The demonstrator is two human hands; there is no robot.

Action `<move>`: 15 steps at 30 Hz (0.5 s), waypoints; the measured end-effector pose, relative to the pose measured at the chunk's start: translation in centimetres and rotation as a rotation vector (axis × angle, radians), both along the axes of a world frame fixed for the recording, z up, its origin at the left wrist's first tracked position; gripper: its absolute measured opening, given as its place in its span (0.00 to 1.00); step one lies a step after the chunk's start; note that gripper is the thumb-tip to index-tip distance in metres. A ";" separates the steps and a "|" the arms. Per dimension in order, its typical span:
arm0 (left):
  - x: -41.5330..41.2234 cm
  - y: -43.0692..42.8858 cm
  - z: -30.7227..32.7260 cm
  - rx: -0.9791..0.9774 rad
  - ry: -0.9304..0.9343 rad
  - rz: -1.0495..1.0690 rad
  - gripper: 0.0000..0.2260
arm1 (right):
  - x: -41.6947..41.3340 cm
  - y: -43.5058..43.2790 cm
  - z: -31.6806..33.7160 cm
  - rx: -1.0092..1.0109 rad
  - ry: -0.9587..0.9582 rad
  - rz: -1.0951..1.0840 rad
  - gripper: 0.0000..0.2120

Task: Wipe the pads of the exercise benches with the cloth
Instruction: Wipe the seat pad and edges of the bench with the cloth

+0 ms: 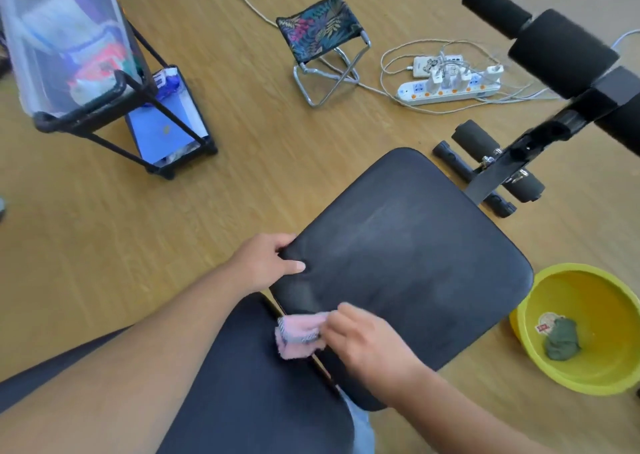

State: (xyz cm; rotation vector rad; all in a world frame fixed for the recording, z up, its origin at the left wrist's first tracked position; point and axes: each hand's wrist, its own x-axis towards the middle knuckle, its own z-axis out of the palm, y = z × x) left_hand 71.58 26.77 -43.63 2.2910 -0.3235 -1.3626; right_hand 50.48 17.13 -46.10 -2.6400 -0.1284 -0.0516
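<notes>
While my left hand (273, 263) gripped the pad (398, 263) at its corner to steady it, my right hand (363, 339) pinched the cloth (299, 332) for wiping.

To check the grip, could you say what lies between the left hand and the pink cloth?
Head view: only the seat pad's edge separates left hand and pink cloth.

matt black leatherette seat pad (408, 259), fuzzy pink cloth (298, 332), glossy yellow plastic basin (595, 287), wood-grain floor (104, 245)
</notes>
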 end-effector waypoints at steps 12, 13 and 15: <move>4.7 3.4 1.8 0.168 0.141 0.256 0.20 | 7.3 0.0 0.6 -0.110 0.085 0.227 0.11; 4.7 3.3 1.9 0.171 0.129 0.235 0.20 | 8.0 -2.3 0.1 -0.113 0.076 0.119 0.10; 4.7 3.1 2.4 0.183 0.125 0.213 0.20 | 8.9 -5.4 -0.4 -0.029 0.053 -0.349 0.11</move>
